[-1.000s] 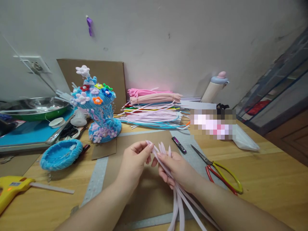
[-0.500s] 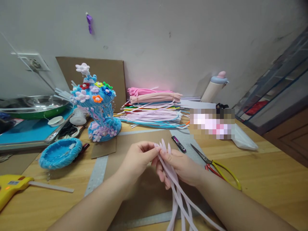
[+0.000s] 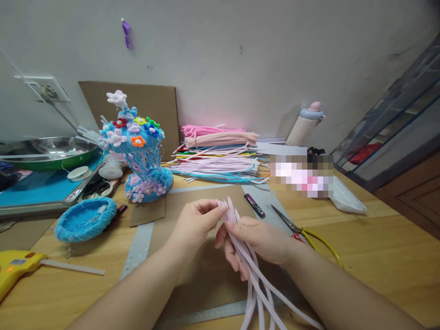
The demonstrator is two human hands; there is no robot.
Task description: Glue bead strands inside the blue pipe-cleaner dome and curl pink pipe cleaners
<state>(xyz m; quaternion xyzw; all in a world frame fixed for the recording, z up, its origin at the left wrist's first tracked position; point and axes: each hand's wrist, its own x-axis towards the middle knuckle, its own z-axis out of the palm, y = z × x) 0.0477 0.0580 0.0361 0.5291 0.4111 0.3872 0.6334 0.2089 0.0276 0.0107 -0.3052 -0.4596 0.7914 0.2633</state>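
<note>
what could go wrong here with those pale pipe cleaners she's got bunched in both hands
The pale pipe cleaners hang loose below the right hand while the left hand pinches only the tips, so one might slip out of the bunch. The dangling ends could also drag across the cardboard sheet. The scissors lie open-bladed right beside the right wrist, which a sideways move might brush.

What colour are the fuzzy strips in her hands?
Pale pink strips, seen in the head view.

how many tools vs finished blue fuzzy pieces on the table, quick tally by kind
scissors: 1
glue gun: 1
blue flower sculpture: 1
blue fuzzy dish: 1
total: 4
</note>
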